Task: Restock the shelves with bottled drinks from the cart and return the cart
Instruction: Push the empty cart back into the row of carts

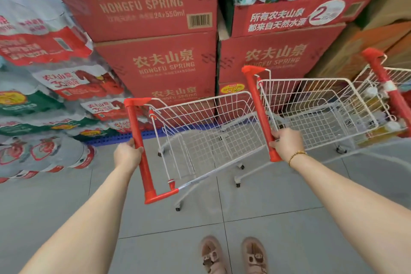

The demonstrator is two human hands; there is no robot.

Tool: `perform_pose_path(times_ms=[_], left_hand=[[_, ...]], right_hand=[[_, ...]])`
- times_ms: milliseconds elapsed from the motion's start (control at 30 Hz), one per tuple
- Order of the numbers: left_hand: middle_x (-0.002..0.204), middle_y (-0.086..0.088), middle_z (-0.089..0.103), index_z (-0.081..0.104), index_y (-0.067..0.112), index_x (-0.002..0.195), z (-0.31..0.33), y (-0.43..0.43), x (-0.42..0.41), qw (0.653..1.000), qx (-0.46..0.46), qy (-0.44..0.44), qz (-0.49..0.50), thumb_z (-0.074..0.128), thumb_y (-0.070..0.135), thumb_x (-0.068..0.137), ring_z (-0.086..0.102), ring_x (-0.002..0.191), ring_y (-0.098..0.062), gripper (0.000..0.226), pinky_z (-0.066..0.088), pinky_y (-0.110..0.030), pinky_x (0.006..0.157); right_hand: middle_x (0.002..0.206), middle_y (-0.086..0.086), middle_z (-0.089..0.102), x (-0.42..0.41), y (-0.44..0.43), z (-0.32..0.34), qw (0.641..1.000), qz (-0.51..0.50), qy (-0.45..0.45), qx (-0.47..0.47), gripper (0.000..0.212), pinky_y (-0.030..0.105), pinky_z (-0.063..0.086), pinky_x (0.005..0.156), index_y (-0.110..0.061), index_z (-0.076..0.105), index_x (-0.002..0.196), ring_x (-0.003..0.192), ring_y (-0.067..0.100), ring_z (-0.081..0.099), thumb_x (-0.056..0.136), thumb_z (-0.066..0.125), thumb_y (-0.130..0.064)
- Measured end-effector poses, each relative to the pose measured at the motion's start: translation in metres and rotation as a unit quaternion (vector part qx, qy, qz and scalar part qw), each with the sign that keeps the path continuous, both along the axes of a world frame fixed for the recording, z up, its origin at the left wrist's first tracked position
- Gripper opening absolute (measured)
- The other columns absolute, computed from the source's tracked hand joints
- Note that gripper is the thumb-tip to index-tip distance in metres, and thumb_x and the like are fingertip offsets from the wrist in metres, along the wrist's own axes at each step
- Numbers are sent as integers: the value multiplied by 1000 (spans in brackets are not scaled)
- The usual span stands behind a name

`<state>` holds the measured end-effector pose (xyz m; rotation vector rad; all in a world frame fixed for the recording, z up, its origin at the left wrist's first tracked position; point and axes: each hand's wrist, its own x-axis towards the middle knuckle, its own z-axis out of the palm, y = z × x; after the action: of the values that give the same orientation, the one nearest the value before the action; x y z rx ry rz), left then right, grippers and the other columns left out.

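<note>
Steering with my left grip [127, 154] curled round the empty left cart [136, 127] handle and right grip [287, 142] round the middle cart [258, 100] handle, I judge either basket could swing into the stacked water cases [155, 66] ahead.

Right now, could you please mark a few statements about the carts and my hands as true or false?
1. The left hand grips the left cart's red handle. True.
2. The right hand hangs free. False: it grips the second cart's red handle.
3. The left cart's basket is full of bottles. False: no bottles show in it.
4. Red Nongfu Spring cartons are stacked behind the carts. True.
5. The bracelet is on the left wrist. False: it is on the right wrist.
</note>
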<state>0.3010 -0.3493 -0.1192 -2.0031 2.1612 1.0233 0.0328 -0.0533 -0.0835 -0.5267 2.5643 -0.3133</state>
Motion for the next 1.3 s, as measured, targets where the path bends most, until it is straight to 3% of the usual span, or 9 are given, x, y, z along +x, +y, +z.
perform_pose_path(times_ms=[167, 333, 533, 667, 900, 1033, 1100, 1233, 1300], left_hand=[[104, -26, 65, 61, 3, 117, 9, -9, -42, 995, -45, -21, -91, 55, 11, 89, 59, 100, -41, 30, 47, -41, 81], [102, -22, 65, 58, 3, 119, 12, -23, -80, 988, -36, -23, -148, 54, 11, 91, 61, 89, -37, 30, 44, -35, 68], [89, -20, 69, 65, -1, 94, 14, -6, -111, 987, -12, 26, -157, 59, 13, 87, 64, 88, -36, 16, 41, -32, 65], [97, -16, 70, 65, 2, 108, 17, 27, -132, 984, 17, 77, -157, 60, 14, 88, 64, 96, -32, 23, 41, -29, 70], [123, -9, 62, 36, 10, 144, 12, 91, -190, 970, 109, 162, -142, 55, 17, 94, 60, 104, -21, 54, 38, -20, 68], [93, -4, 64, 29, 11, 146, 10, 104, -208, 969, 119, 153, -151, 52, 19, 96, 57, 73, -16, 56, 37, -25, 68], [85, -2, 59, 29, 11, 147, 6, 104, -211, 969, 130, 157, -139, 53, 20, 95, 54, 70, -14, 58, 40, -28, 67], [126, -9, 59, 24, 14, 149, 12, 100, -212, 971, 135, 117, -162, 54, 23, 94, 63, 96, -26, 63, 51, -34, 80], [131, -10, 54, 15, 18, 151, 22, 102, -210, 965, 180, 103, -160, 56, 19, 93, 62, 96, -28, 71, 53, -40, 86]], right_hand=[[100, 13, 69, -2, -13, -5, 1000, 10, 19, 8, 23, 30, 50, 87, -5, 69, 108, 93, 29, 64, 86, 61, -10], [98, 13, 69, -8, -17, -7, 1000, 10, 7, 26, 28, 29, 51, 87, -7, 67, 113, 93, 28, 64, 85, 63, -9], [92, 11, 66, -7, -20, -10, 1000, 6, 4, 28, 31, 30, 52, 88, -8, 64, 118, 90, 28, 65, 87, 62, -10], [101, 14, 70, -4, -25, -9, 1000, -3, -4, 30, 33, 36, 51, 93, -6, 64, 118, 94, 28, 65, 86, 64, -11], [89, 12, 70, 1, -34, -17, 1000, 5, -3, 29, 24, 33, 55, 84, -8, 71, 105, 86, 27, 66, 84, 59, -4], [92, 15, 70, -12, -22, -16, 999, -26, -12, 24, 26, 36, 55, 85, -7, 69, 109, 85, 30, 66, 85, 60, -3], [94, 16, 70, -15, -19, -17, 999, -29, -11, 17, 27, 38, 55, 85, -6, 68, 111, 86, 31, 67, 85, 61, -5], [92, 13, 69, -16, -19, -23, 999, -6, -22, 37, 24, 35, 55, 85, -8, 69, 109, 86, 28, 66, 86, 61, -5], [88, 11, 69, -19, -19, -23, 999, -9, -21, 33, 20, 34, 57, 80, -7, 71, 102, 81, 27, 67, 85, 60, -3]])
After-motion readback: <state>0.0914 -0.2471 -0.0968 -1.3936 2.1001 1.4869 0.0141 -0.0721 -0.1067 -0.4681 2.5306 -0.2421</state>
